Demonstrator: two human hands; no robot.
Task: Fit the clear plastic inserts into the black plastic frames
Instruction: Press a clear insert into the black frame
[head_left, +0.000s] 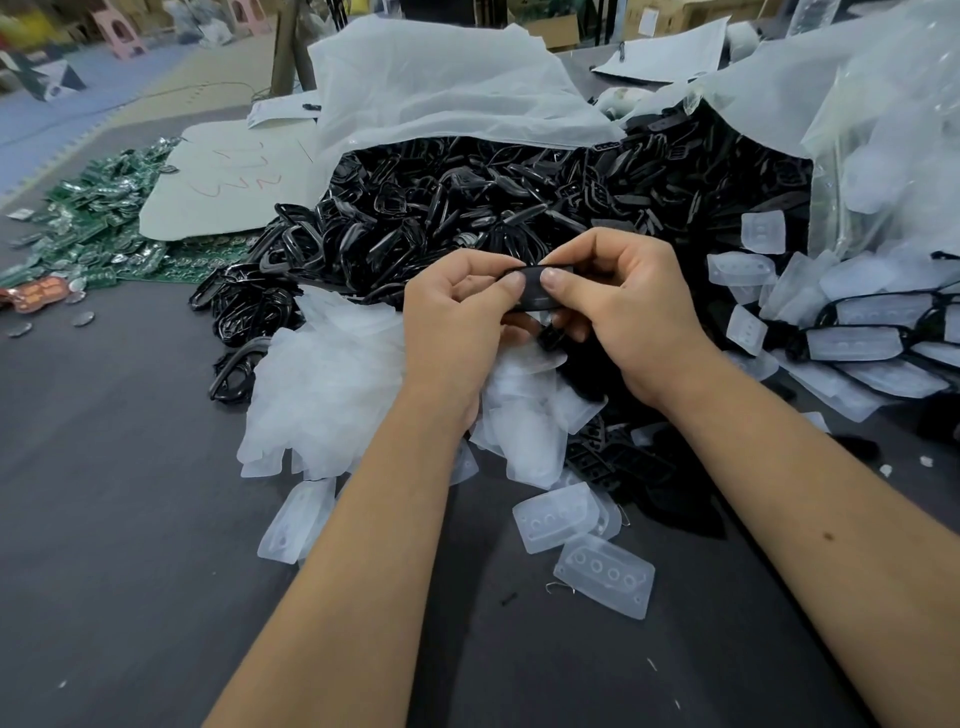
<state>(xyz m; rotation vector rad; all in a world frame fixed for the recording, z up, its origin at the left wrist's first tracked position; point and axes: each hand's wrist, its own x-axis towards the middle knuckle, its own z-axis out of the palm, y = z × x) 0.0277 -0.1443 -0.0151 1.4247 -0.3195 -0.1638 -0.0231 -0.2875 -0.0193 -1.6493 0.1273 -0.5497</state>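
Note:
A small black plastic frame is held between both hands above the table's middle. My left hand pinches its left end, thumb on top. My right hand pinches its right end, thumb pressing the front. Whether a clear insert sits inside it cannot be told. Under the hands lies a heap of clear plastic inserts. Behind them a large pile of black frames spills from a white bag. Frames with clear inserts in them lie at the right.
Loose clear inserts lie on the dark grey table near my forearms. Green circuit boards and a pale card sheet lie at the left. A clear bag of inserts stands at the back right.

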